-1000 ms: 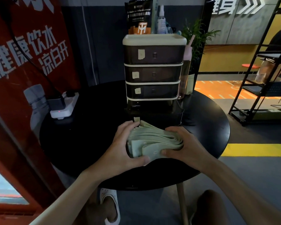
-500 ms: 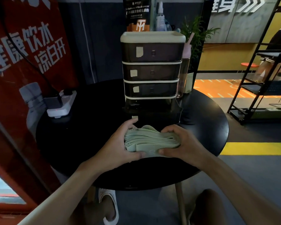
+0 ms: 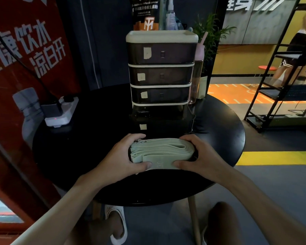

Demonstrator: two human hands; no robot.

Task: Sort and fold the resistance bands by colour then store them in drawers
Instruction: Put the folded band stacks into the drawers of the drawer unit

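While both hands, left hand (image 3: 121,157) and right hand (image 3: 200,154), clasp the folded green bands (image 3: 162,150), the open bottom drawer (image 3: 163,121) sits just beyond

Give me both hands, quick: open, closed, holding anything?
Left hand: closed on the left end of the folded green bands.
Right hand: closed on their right end.

**Dim gym corner with a round black table**

A round black table (image 3: 219,124) stands on pale wooden legs (image 3: 194,220) over a grey floor (image 3: 276,188) crossed by a yellow stripe (image 3: 276,157). To the left leans a red banner (image 3: 25,55) with white characters. Behind is a dark panelled wall (image 3: 102,41). To the right stands a black metal shelving rack (image 3: 279,85), with an orange floor area (image 3: 228,96) and a yellow wall (image 3: 237,61) beyond. A green potted plant (image 3: 210,36) rises behind the table.
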